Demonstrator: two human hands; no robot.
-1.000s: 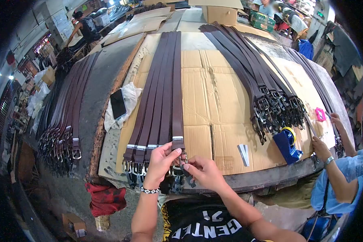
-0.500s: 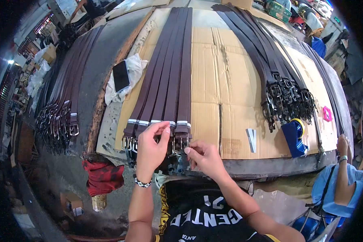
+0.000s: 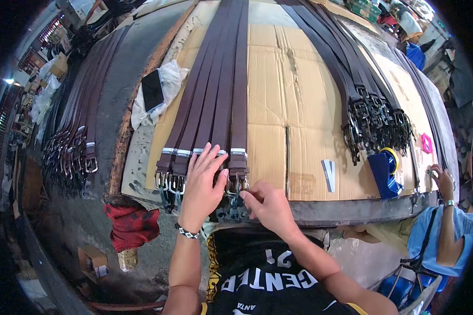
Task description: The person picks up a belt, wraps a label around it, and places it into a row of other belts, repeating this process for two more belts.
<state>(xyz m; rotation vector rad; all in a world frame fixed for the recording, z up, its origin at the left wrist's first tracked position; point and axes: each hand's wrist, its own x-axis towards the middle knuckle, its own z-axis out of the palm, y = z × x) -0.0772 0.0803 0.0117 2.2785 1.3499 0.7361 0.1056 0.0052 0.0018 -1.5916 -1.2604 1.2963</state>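
Observation:
Several dark brown belts (image 3: 211, 115) lie side by side on cardboard, their buckle ends toward me. White paper bands (image 3: 238, 151) wrap them just above the metal buckles (image 3: 163, 181). My left hand (image 3: 202, 181) rests over the middle belts with its fingers stretched out, hiding some of the bands and buckles. At the rightmost belt, my right hand (image 3: 269, 206) is closed, thumb and forefinger pinching at the edge of its buckle (image 3: 237, 185). The lower fingers of that hand are curled under and partly hidden.
Flat cardboard (image 3: 273, 94) covers the table. A phone (image 3: 153, 91) lies on white cloth at left. More belts (image 3: 376, 118), white strips (image 3: 328, 176), a blue tape dispenser (image 3: 382, 176) and a pink object (image 3: 427, 143) are at right. A co-worker's hand (image 3: 442, 178) touches the table's right edge.
My left hand has opened from a bent-finger pose and now lies across the belts. My right hand stays by the right buckle. The co-worker's hand has moved up and left onto the table.

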